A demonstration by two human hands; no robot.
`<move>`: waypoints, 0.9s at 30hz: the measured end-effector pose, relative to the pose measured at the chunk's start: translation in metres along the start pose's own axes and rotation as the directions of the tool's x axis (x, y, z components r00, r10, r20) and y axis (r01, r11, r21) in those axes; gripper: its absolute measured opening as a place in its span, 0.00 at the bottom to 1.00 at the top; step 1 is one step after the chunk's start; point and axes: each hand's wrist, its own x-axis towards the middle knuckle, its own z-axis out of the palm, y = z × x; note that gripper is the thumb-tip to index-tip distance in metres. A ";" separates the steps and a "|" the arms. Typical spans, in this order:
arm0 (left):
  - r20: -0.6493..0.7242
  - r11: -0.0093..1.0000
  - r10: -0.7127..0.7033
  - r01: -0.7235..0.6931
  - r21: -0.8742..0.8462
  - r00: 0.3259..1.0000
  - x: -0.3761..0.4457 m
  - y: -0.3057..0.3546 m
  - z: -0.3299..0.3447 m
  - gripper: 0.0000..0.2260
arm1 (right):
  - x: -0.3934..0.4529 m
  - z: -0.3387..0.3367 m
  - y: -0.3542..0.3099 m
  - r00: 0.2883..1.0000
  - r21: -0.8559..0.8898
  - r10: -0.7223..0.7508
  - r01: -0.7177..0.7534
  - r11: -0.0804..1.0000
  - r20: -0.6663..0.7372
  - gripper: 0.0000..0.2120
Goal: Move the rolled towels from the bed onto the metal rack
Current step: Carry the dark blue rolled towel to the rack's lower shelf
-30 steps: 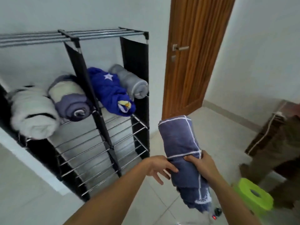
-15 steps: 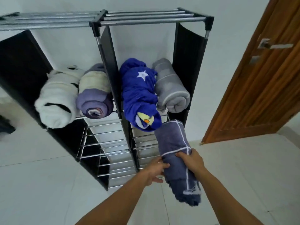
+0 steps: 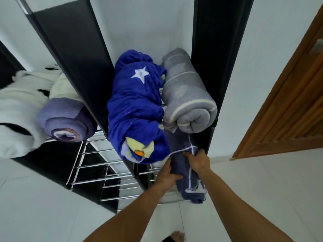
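Observation:
A slate-blue rolled towel [image 3: 181, 149] with white stripes lies on a lower shelf of the metal rack [image 3: 97, 165], its far end tucked under the upper shelf. My left hand [image 3: 167, 175] grips its left side and my right hand [image 3: 199, 160] grips its top right. On the upper shelf lie a bright blue star towel [image 3: 136, 109] and a grey rolled towel [image 3: 187, 95]; left of the black divider lie a purple roll [image 3: 64, 119] and a white fluffy roll [image 3: 19, 109].
A wooden door [image 3: 288, 102] stands to the right of the rack. White tiled floor [image 3: 253, 189] spreads below. My foot [image 3: 176, 236] shows at the bottom edge. Black fabric panels [image 3: 73, 41] divide the rack's compartments.
I have stepped closer to the rack. Both hands have pushed the slate-blue towel forward onto the lower right shelf, under the star towel and grey roll.

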 end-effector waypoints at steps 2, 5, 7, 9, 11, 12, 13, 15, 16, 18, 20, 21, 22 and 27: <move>-0.036 1.000 0.004 -0.004 -0.003 0.999 0.024 -0.001 -0.001 0.30 | 0.017 0.007 -0.006 0.999 -0.024 -0.033 0.033 0.999 -0.012 0.26; -0.098 0.998 0.006 0.000 0.059 0.995 0.062 -0.018 -0.004 0.27 | 0.032 0.022 -0.013 0.993 -0.098 -0.117 0.115 0.989 -0.008 0.24; -0.129 0.995 -0.028 0.040 0.089 0.991 0.101 -0.048 -0.010 0.31 | 0.036 0.030 -0.016 0.985 -0.160 -0.171 0.170 0.972 0.009 0.23; -0.134 0.988 -0.050 0.069 0.140 0.990 0.111 -0.056 -0.011 0.32 | 0.037 0.032 -0.017 0.981 -0.230 -0.192 0.192 0.954 0.022 0.22; -0.126 0.983 -0.044 0.065 0.171 0.991 0.079 -0.025 -0.009 0.30 | 0.037 0.030 -0.016 0.985 -0.267 -0.170 0.174 0.948 0.037 0.21; -0.120 0.980 -0.049 0.071 0.187 0.992 0.063 -0.012 -0.009 0.28 | 0.037 0.029 -0.015 0.986 -0.267 -0.161 0.166 0.949 0.042 0.21; -0.107 0.978 -0.053 0.073 0.195 0.993 0.055 -0.005 -0.009 0.26 | 0.034 0.028 -0.015 0.987 -0.254 -0.155 0.159 0.954 0.036 0.21; -0.097 0.973 -0.052 0.072 0.221 0.994 0.046 0.001 -0.010 0.26 | 0.026 0.026 -0.015 0.986 -0.231 -0.166 0.164 0.959 0.009 0.21; -0.096 0.968 -0.049 0.071 0.240 0.994 0.043 0.003 -0.011 0.26 | 0.020 0.025 -0.015 0.985 -0.219 -0.174 0.170 0.961 0.003 0.22; -0.086 0.965 -0.063 0.083 0.250 0.994 0.031 0.009 -0.012 0.25 | 0.003 0.021 -0.015 0.984 -0.182 -0.179 0.177 0.967 0.008 0.24; -0.068 0.956 -0.078 0.094 0.279 0.995 0.019 0.012 -0.013 0.25 | -0.016 0.014 -0.013 0.979 -0.160 -0.205 0.204 0.966 0.009 0.24; -0.062 0.954 -0.096 0.110 0.280 0.993 0.010 0.014 -0.014 0.26 | -0.026 0.008 -0.012 0.978 -0.149 -0.207 0.207 0.967 0.012 0.24; -0.068 0.955 -0.113 0.127 0.269 0.991 0.002 0.016 -0.014 0.27 | -0.035 0.003 -0.008 0.978 -0.141 -0.208 0.209 0.968 0.016 0.23; -0.036 0.845 0.004 0.016 0.534 0.999 -0.043 0.019 -0.003 0.15 | -0.095 -0.032 0.024 0.988 -0.065 -0.153 0.152 0.986 -0.021 0.16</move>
